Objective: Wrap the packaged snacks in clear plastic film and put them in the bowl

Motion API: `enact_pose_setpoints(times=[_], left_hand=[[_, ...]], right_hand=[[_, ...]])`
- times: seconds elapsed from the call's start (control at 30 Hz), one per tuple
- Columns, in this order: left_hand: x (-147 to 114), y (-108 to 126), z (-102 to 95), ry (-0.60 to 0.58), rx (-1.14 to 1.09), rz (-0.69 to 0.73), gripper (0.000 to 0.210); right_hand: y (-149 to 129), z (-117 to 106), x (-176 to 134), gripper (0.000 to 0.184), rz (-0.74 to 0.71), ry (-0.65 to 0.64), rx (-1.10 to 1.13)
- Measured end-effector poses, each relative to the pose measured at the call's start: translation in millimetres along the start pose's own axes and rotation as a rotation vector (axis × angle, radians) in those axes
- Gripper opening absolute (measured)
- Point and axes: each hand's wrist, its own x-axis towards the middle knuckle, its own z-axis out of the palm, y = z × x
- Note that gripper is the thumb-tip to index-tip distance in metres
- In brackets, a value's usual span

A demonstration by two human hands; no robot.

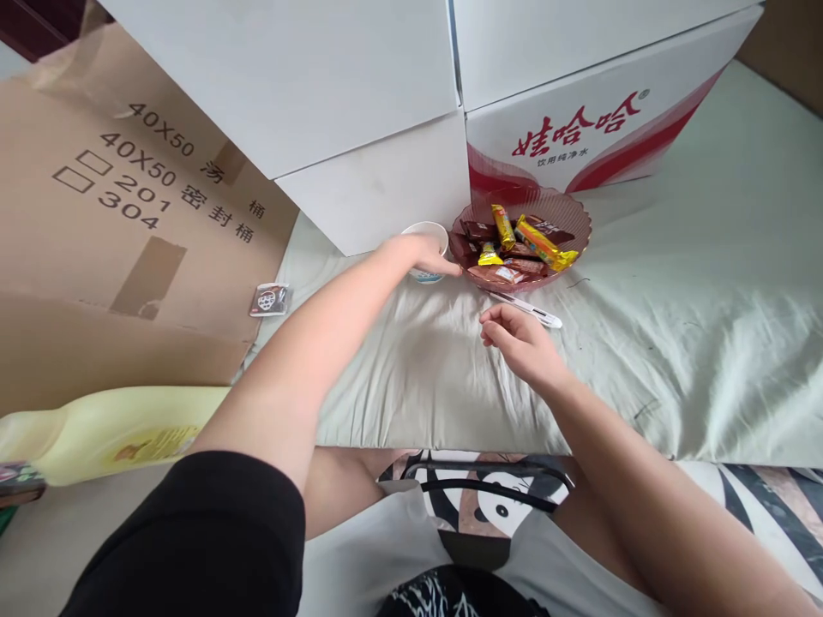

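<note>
Two bare hands, well apart, over a table [675, 308] draped in creased, pale green cloth. Beyond its left edge: yellow bottle [122, 424], smooth and rounded; brown cardboard carton [193, 278], flat-sided, black print. Glossy square packet [270, 299] near that edge. Further in, white round cup [426, 277], well back from the front edge; left hand [423, 249] over its rim, fingers hidden, grip cannot be told. Just right of it, scalloped, ribbed, translucent pink bowl [582, 216] holding crinkly, foil-bright wrapped snacks [504, 227]. Right hand [519, 338] between bowl and front edge, fingers loosely curled; cannot tell whether they meet the thumb. Slim white pen [532, 312] just beside it.
</note>
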Motion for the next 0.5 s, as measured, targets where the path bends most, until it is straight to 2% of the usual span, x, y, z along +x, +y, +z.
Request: enact_pose_setpoints(times=[0.03,0.13,0.2,0.3,0.37,0.43,0.5], left_hand=[[-8.2,-3.4,-6.5,-0.003,0.071,-0.03,0.031],[-43.6,-34.5,-26.6,0.261,-0.001,0.01,0.03],[-73.4,-75.7,-35.0,0.438,-0.054,-0.04,0.026],[-120.3,-156.4,-36.1,0.629,0.012,-0.334,0.029],[-146.7,-209.3,-31.6,0.646,0.009,-0.575,0.046],[-164.2,-252.6,-25.6,0.569,-0.059,-0.733,0.063],[-171.1,-283.5,-19.2,0.491,-0.196,-0.824,0.074]], right_hand=[[0.3,0.2,-0.4,0.023,-0.001,0.003,-0.004],[2.0,0.6,-5.6,0.023,-0.006,0.008,-0.039],[3.6,0.3,-11.4,0.024,-0.021,0.027,-0.073],[5.8,-0.7,-18.8,0.022,-0.038,0.094,-0.164],[7.3,-0.4,-21.0,0.02,-0.028,0.13,-0.249],[9.3,1.8,-21.1,0.021,-0.002,0.144,-0.322],[12.0,6.2,-20.5,0.024,0.028,0.143,-0.37]])
